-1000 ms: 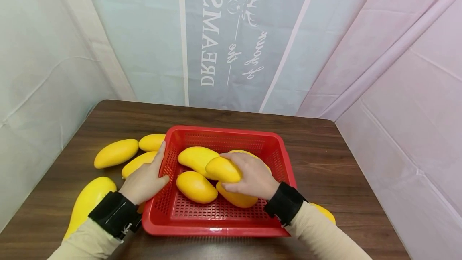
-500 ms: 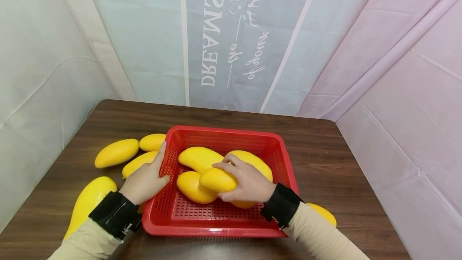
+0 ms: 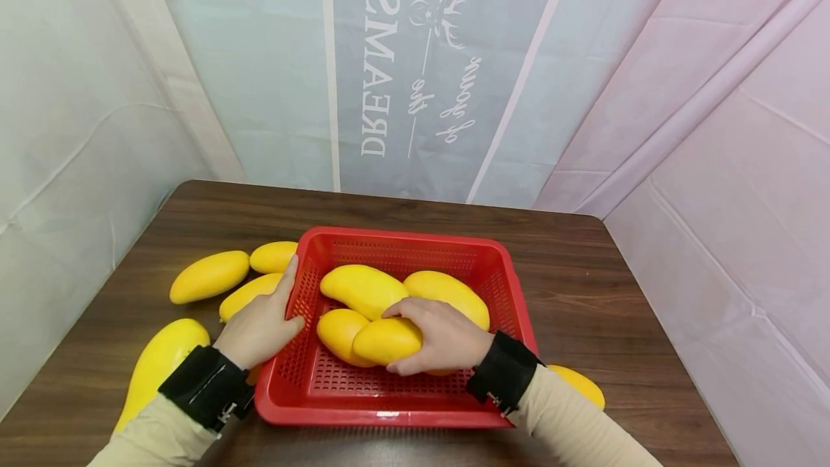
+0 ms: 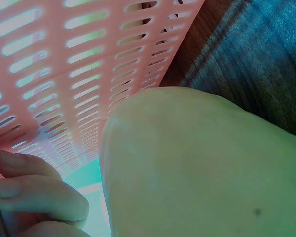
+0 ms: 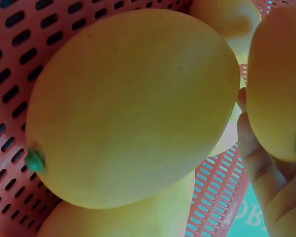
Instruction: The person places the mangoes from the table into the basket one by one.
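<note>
A red perforated plastic basket [image 3: 389, 409] stands mid-table with several yellow mangoes in it. My left hand [image 3: 258, 326] grips its left rim, thumb inside; in the left wrist view the curled fingers [image 4: 44, 192] lie at the outer wall. With my right hand [image 3: 447, 337] I hold a mango [image 3: 387, 341] low in the basket, against another mango [image 3: 338, 334]. Behind these lie two larger mangoes, one at the left [image 3: 363, 290] and one at the right [image 3: 450, 294]. The right wrist view shows a big mango [image 5: 133, 108] close under the hand, mostly hidden in the head view.
Left of the basket lie several loose mangoes, among them a long one [image 3: 158, 362] by the left wrist and one further back [image 3: 210, 276]. Another mango [image 3: 580, 384] lies partly behind the right forearm. Cloth walls [image 3: 421, 78] enclose the dark wooden table [image 3: 583, 279].
My right hand has brought the held mango down and slightly left, toward the basket's front, uncovering the back-right mango. The left hand stays on the rim.
</note>
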A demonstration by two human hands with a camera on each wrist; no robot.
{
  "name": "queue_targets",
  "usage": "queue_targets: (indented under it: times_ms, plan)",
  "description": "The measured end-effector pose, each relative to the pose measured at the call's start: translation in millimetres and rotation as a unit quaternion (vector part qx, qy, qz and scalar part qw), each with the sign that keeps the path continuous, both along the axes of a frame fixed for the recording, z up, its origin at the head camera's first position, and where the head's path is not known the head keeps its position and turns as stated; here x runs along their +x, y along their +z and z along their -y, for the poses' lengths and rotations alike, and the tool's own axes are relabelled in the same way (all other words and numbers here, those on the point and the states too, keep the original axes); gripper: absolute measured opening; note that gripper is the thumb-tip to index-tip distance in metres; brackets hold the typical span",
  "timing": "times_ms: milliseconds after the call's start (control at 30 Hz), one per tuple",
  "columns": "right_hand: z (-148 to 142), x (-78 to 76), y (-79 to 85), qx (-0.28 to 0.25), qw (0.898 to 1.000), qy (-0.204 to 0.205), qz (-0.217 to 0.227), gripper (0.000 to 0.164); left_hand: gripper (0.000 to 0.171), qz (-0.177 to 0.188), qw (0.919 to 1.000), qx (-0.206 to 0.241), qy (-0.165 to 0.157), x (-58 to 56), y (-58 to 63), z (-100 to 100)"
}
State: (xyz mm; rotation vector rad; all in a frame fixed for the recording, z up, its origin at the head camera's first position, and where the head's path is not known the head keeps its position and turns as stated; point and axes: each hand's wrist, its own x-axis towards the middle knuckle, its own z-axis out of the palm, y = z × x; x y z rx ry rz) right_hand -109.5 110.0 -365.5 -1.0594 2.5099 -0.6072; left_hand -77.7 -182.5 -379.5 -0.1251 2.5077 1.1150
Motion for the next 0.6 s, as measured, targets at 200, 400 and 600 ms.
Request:
queue_targets:
  times_ms: [200, 400, 600]
  plan:
    - [-0.2, 0.3, 0.4, -0.004, 0.999, 0.018, 0.028, 0.06, 0.1, -0.002, 1.0, 0.004, 0.0, 0.7, 0.9, -0.1]
    - [-0.2, -0.5, -2.2, 0.0, 0.998, 0.035, 0.06, 0.061, 0.1, -0.007, 1.0, 0.007, -0.001, 1.1, 0.6, 0.2]
    - [1.1, -0.8, -4.5, 0.015, 0.995, 0.049, 0.081, 0.061, 0.099, -0.009, 1.0, 0.004, -0.002, 0.8, -0.1, 0.9]
